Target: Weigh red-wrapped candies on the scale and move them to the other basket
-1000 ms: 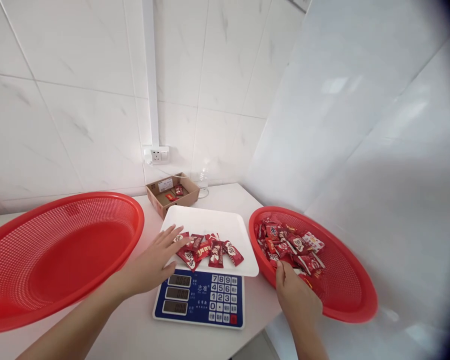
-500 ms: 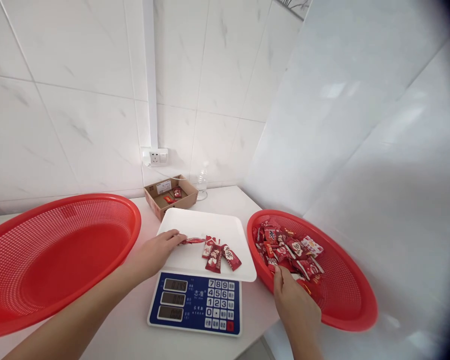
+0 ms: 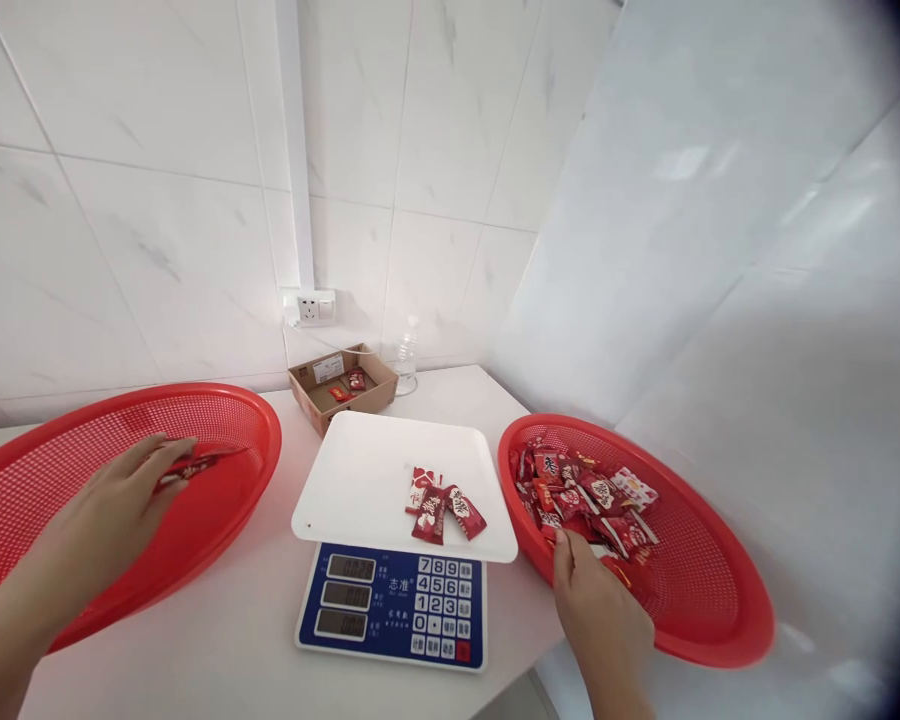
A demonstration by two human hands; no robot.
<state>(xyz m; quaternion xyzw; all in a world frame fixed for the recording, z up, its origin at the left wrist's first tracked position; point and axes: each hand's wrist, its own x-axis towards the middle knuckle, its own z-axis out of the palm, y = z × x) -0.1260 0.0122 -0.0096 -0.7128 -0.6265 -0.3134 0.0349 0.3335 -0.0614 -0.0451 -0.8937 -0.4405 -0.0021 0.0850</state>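
My left hand (image 3: 139,490) is over the left red basket (image 3: 217,392), its fingers closed on dark red snack packets (image 3: 195,466). How many it holds I cannot tell, as the fingers hide part of them. On the white pan (image 3: 352,470) of the digital scale lie three red snack packets (image 3: 429,515), close together and overlapping. My right hand (image 3: 600,620) is closed on the near rim of the right red basket (image 3: 709,560), thumb on top. Inside that basket is a heap of mostly red wrapped packets (image 3: 570,490).
The scale's blue keypad panel (image 3: 401,600) faces me. Behind the pan stands an open cardboard box (image 3: 371,397) with a few red packets in it. A clear plastic bottle (image 3: 407,350) is near the tiled wall, below a wall socket (image 3: 315,308).
My left hand has moved left from the scale pan to the left basket, carrying red packets off the pan. The scale reading has dropped. My right hand stays at the right basket's rim.
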